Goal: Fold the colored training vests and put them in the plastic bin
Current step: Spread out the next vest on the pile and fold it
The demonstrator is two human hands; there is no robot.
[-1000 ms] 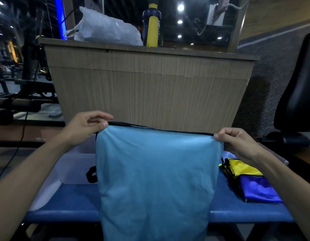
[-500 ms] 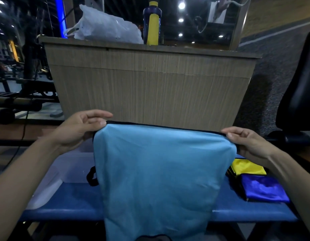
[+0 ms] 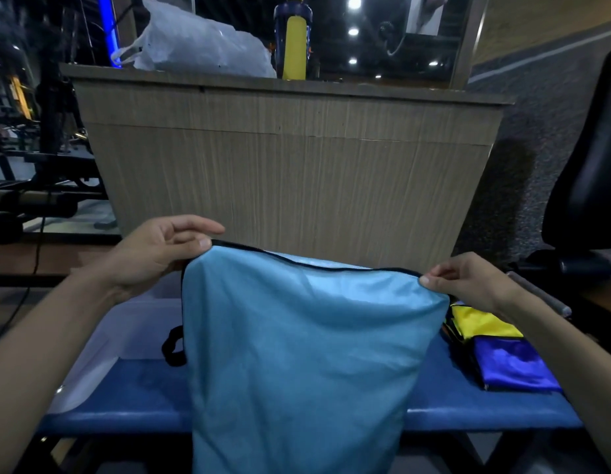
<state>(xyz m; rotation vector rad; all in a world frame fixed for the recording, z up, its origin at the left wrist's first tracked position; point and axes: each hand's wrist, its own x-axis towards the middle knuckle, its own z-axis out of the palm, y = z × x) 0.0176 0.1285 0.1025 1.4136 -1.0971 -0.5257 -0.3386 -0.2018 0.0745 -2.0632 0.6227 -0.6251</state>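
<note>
Light-blue vest [image 3: 297, 354] is pinched at its top corners by left hand [image 3: 157, 254] and right hand [image 3: 468, 282], hung straight above the tabletop [image 3: 468, 401] for folding.

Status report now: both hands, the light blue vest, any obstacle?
Left hand and right hand pinch top corners of light blue vest. Vest hangs over blue bench, unfolded. Plastic bin behind at left, partly hidden; nothing blocks it.
</note>
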